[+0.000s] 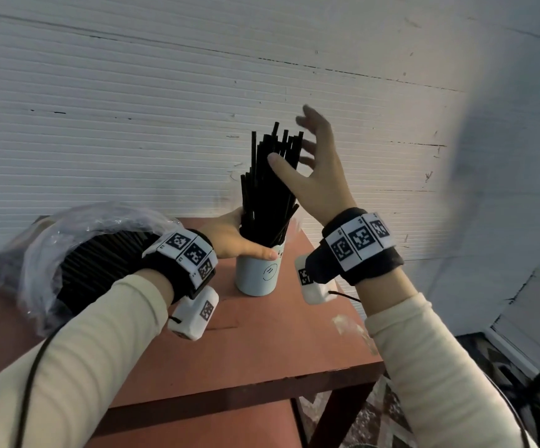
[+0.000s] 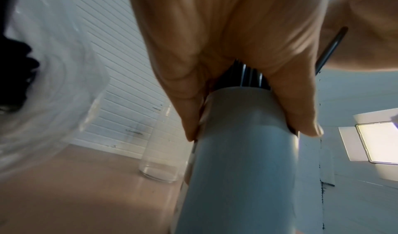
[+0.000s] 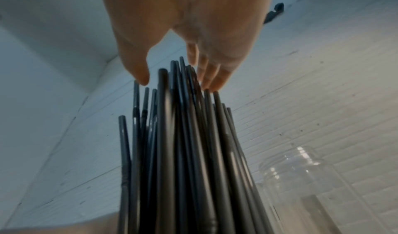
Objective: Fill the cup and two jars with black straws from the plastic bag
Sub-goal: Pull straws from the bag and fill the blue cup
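A pale blue cup (image 1: 255, 274) stands on the red-brown table (image 1: 262, 344), packed with a tall bundle of black straws (image 1: 267, 189). My left hand (image 1: 238, 242) grips the cup (image 2: 243, 161) around its rim, where the straws come out. My right hand (image 1: 314, 169) is open with fingers spread, up beside the straw tops, the thumb in front of them. In the right wrist view its straight fingers (image 3: 212, 77) hover at the straw tips (image 3: 183, 118). A clear jar (image 2: 159, 152) stands behind the cup and looks empty; it also shows as the jar (image 3: 301, 178).
The clear plastic bag (image 1: 78, 253) full of black straws lies on the table's left side, right behind my left wrist. A white ribbed wall (image 1: 165, 108) backs the table. The table's right edge (image 1: 343, 286) runs close to the cup. Only one jar is in view.
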`<state>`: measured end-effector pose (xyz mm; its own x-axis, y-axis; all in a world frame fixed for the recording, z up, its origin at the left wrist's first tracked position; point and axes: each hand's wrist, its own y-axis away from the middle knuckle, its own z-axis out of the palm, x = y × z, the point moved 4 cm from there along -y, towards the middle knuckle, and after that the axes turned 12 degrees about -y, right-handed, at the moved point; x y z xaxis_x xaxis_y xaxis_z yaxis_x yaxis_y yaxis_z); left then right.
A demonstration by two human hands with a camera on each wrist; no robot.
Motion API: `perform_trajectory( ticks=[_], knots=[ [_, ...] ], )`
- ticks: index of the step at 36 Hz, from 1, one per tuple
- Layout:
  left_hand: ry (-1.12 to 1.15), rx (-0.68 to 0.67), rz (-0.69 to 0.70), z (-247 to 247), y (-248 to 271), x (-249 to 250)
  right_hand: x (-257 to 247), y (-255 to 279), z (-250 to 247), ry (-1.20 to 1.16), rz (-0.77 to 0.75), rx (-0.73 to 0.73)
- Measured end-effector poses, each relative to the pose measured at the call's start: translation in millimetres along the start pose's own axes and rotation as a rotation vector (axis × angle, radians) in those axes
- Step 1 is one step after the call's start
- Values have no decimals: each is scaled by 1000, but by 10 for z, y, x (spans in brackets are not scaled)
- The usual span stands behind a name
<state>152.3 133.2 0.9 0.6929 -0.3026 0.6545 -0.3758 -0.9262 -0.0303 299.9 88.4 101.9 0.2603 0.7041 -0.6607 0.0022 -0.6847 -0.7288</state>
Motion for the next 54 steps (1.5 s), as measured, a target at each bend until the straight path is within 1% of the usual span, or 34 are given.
perform_trajectory(
  ticks=[3,5,10,13,16,18,20,22,26,29,32,35,39,41,42,44,46,48,50,52,54],
  knots=[
    [17,25,5,13,21,8,-62,1,69,90,-138,-52],
    [40,34,10,26,33,12,-47,18,108,184,-183,-83],
    [49,45,20,29,64,25,81,119,81,305,-145,-129],
    [19,37,33,24,75,51,60,127,52,304,-148,-130],
    [-13,-14,-16,25,89,21,-40,93,41,266,-173,-124],
    [-28,-47,-47,21,107,-1,-127,67,55,236,-216,-144],
    [-35,-71,-57,11,117,-16,-173,49,101,265,-255,-182],
    [-27,-46,-58,-8,127,-26,-149,52,156,317,-249,-230],
    [-37,49,-22,-50,144,-37,-3,108,184,369,-192,-291],
    [-15,95,-13,-62,187,-29,-33,117,184,358,-222,-248],
    [9,122,-9,-67,203,-45,-93,85,186,287,-253,-186],
    [13,138,-24,-83,216,-57,-108,33,205,271,-186,-179],
    [-5,137,-52,-72,244,-79,-114,11,324,346,-97,-267],
    [-7,147,-63,-54,260,-94,-110,30,401,354,-121,-308],
    [-3,154,-66,-45,264,-104,-105,40,426,347,-151,-304],
    [7,168,-67,-33,276,-116,-99,44,445,308,-208,-260],
    [1,172,-71,-27,286,-131,-112,47,455,278,-227,-227],
    [10,163,-68,-22,292,-139,-144,47,490,285,-233,-266],
    [15,162,-68,-24,297,-139,-159,43,546,360,-239,-345],
    [18,173,-59,-28,290,-147,-136,45,576,452,-210,-415],
    [7,179,-61,-29,292,-156,-112,62,550,474,-170,-428]
  ],
)
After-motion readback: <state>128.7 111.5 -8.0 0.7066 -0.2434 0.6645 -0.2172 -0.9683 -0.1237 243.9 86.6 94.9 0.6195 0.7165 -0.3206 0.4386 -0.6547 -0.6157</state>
